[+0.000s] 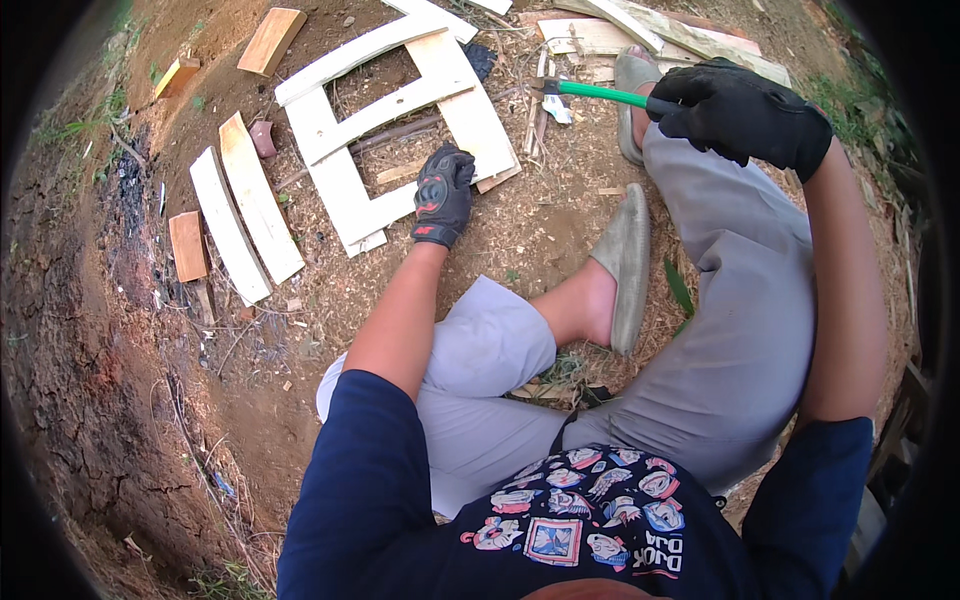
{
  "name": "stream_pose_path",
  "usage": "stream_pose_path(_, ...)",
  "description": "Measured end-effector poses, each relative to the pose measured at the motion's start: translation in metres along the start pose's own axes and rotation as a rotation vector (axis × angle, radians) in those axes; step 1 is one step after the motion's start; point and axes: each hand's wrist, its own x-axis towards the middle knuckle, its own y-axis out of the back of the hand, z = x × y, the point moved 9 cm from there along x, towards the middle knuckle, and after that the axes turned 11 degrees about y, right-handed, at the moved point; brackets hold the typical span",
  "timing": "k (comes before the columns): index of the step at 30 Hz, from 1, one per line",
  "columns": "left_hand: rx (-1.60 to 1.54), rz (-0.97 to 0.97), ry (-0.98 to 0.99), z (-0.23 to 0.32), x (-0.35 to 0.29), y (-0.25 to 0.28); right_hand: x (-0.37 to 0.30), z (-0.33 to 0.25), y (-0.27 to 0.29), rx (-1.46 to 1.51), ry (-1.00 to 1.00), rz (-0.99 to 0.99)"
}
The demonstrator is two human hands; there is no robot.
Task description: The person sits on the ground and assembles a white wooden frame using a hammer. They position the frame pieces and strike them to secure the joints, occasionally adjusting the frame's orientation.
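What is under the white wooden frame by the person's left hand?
Through the nearer opening of the wooden frame, a brown stick and a pale wood scrap show on the soil. Whatever lies directly beneath its solid parts or the gloved left hand is covered.

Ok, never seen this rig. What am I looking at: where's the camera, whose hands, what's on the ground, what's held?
No robot here: it's a person's own two hands, in black gloves. The single picture comes from a fisheye camera on their head, looking down, so edges bend; picture left is their left.

The person sits on bare ground scattered with wood chips. The right hand grips a hammer with a green shaft. The left hand rests on the near edge of a pale wooden frame; whether it pinches anything small is hidden. Two loose slats and a few short wood blocks lie left of the frame.
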Motion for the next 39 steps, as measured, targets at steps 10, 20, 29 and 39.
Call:
stream_pose_path(10, 0.009, -0.04, 0.047, -0.005, 0.002, -0.005, -0.003, 0.003, -0.002, 0.044, 0.014, 0.005)
stream_pose_path(20, 0.021, -0.002, 0.023, -0.008, 0.001, -0.005, -0.004, 0.015, -0.005, 0.01, -0.043, -0.012)
stream_pose_path(29, 0.075, -0.015, 0.014, 0.007, -0.001, 0.0, -0.008, 0.005, -0.014, -0.05, -0.047, 0.012)
stream_pose_path(39, -0.048, -0.037, 0.124, 0.016, -0.001, 0.004, 0.016, -0.027, -0.153, -0.178, 0.162, 0.281)
